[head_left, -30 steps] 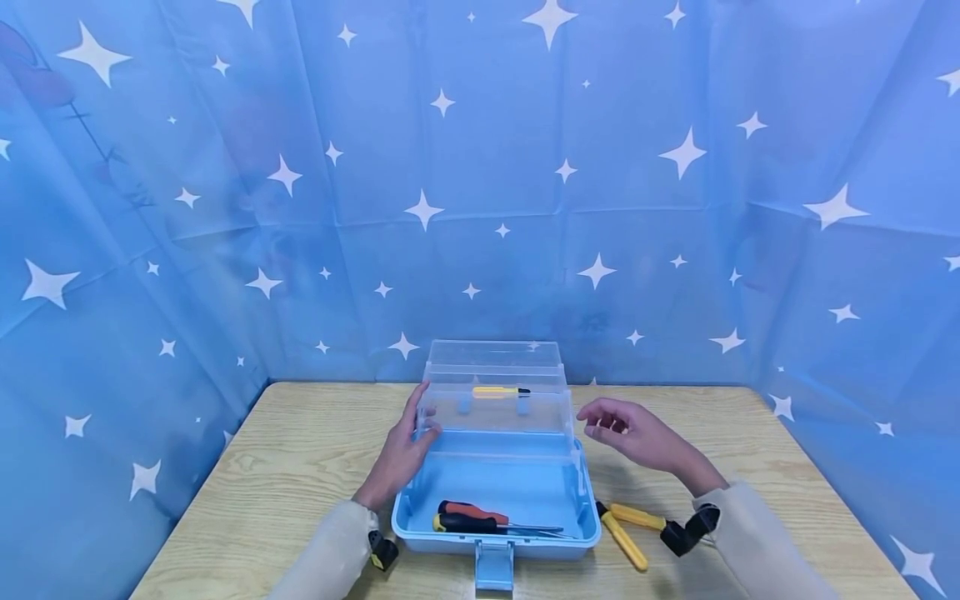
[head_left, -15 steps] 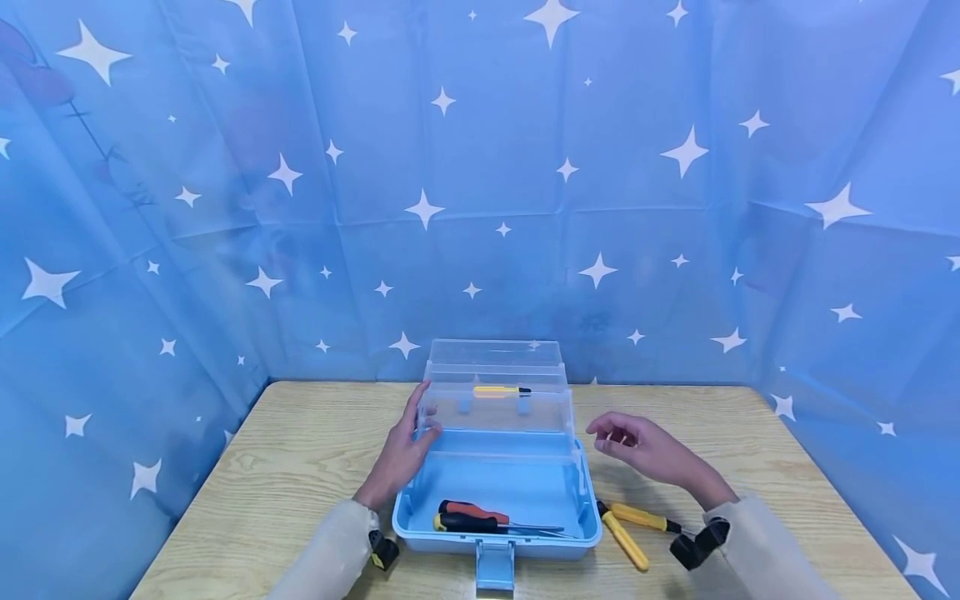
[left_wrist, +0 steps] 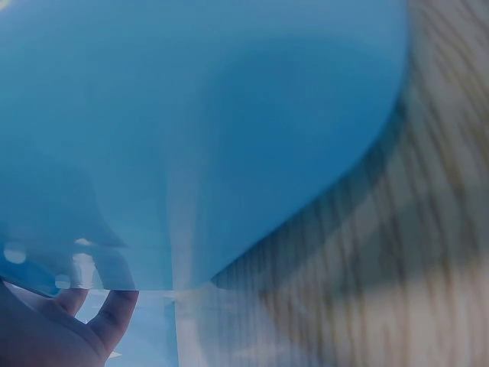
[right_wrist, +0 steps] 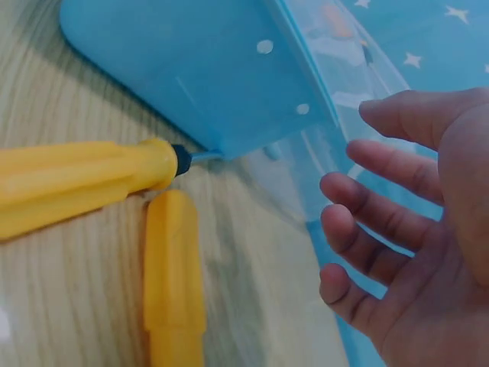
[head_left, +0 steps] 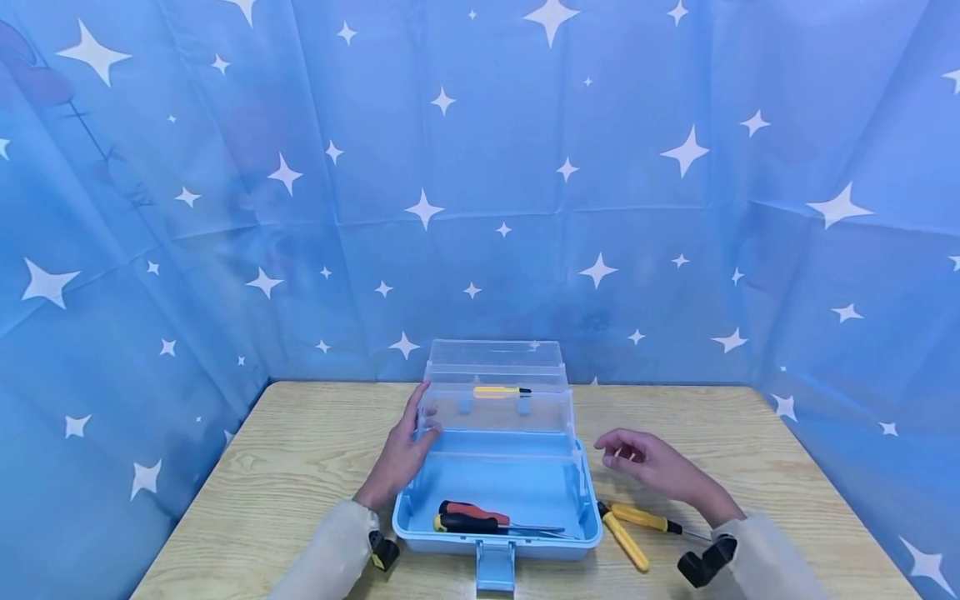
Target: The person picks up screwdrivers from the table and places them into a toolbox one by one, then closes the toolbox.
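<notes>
A light blue toolbox (head_left: 495, 554) stands on the table with its clear lid raised and a clear tray (head_left: 495, 417) swung up over its back part. My left hand (head_left: 401, 454) grips the tray's left edge, thumb in front and fingers showing through the plastic. Inside the box lie a red-handled screwdriver (head_left: 476, 511) and a black-handled screwdriver (head_left: 468, 523). A small yellow-handled tool (head_left: 498, 392) rests in the clear tray. My right hand (head_left: 652, 462) hovers right of the box, holding nothing, its fingers loosely bent.
Two yellow-handled screwdrivers lie at the box's right front corner: one handle (head_left: 628, 546) points toward me, the other (head_left: 637, 517) points left with its shaft to the right. The box's latch (head_left: 495, 568) hangs down in front. Behind the wooden table (head_left: 315, 467) hangs a blue star-patterned curtain (head_left: 480, 167).
My right hand has drawn away from the tray, to the right and slightly toward me. My left hand and the toolbox stay where they were.
</notes>
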### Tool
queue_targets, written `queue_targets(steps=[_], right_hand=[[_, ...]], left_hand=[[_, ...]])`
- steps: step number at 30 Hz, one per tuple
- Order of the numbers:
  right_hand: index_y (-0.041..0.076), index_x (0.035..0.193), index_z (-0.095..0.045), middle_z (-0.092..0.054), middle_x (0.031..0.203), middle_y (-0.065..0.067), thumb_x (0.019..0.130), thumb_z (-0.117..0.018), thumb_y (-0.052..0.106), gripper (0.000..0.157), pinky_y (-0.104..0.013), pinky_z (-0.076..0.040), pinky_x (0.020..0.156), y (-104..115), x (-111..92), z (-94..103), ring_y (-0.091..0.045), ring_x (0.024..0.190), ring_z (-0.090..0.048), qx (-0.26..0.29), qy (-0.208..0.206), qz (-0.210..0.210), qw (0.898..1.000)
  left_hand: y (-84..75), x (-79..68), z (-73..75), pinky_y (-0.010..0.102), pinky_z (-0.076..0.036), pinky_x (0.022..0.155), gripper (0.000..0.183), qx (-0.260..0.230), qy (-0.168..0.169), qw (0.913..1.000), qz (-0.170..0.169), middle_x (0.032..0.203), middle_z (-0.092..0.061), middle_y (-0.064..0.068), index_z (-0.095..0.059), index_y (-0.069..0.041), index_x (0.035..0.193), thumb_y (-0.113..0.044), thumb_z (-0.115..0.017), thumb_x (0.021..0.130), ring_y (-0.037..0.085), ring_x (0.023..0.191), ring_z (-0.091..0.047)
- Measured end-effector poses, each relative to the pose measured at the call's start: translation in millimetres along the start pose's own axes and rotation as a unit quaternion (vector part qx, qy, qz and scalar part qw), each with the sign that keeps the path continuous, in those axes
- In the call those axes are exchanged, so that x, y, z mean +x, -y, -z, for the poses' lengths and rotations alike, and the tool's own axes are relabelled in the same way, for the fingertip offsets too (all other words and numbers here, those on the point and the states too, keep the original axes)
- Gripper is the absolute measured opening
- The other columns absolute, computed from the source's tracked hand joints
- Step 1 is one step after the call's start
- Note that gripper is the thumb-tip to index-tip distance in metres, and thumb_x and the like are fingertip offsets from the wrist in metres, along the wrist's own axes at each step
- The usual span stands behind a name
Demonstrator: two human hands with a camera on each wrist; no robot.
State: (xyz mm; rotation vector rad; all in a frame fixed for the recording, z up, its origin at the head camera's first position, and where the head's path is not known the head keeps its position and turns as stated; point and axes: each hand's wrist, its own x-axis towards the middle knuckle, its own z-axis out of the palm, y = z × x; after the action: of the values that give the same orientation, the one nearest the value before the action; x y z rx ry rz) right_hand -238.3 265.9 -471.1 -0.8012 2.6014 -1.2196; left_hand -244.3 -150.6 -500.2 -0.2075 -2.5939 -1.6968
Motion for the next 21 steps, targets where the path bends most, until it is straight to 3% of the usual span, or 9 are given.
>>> queue_targets(steps=[7,13,21], right_hand=[[0.000,0.119,-0.062,-0.064,0.098,-0.009,0.099,-0.059,0.016,0.025,-0.024,-0.051,0.067,-4.9,-9.4,1.2,-0.010,0.082,-0.058,0.029,0.021,-0.007,0.999],[-0.001,0.122,-0.061,-0.065,0.100,-0.012,0.100,-0.056,0.012,0.027,-0.026,-0.052,0.068,-14.3,-17.6,2.8,-0.013,0.082,-0.060,0.061,0.069,-0.013,0.996],[-0.001,0.128,-0.058,-0.065,0.108,-0.012,0.099,-0.058,0.015,0.033,-0.024,-0.052,0.076,-24.5,-22.3,3.7,-0.011,0.093,-0.062,0.106,0.143,-0.042,0.983]], left_hand=[[-1.2,-0.1,-1.0,0.066,-0.037,0.108,0.065,0.001,-0.002,1.0000,0.007,0.147,-0.047,0.009,-0.014,-0.056,0.151,-0.042,-0.053,0.101,0.035,0.137,-0.044],[-1.8,0.3,-1.4,0.065,-0.036,0.108,0.065,0.002,-0.003,1.0000,0.007,0.147,-0.047,0.009,-0.014,-0.055,0.152,-0.041,-0.053,0.101,0.034,0.138,-0.044],[-3.5,-0.3,-1.4,0.065,-0.036,0.108,0.065,0.001,-0.003,1.0000,0.004,0.147,-0.047,0.009,-0.013,-0.055,0.152,-0.040,-0.053,0.102,0.035,0.138,-0.044]])
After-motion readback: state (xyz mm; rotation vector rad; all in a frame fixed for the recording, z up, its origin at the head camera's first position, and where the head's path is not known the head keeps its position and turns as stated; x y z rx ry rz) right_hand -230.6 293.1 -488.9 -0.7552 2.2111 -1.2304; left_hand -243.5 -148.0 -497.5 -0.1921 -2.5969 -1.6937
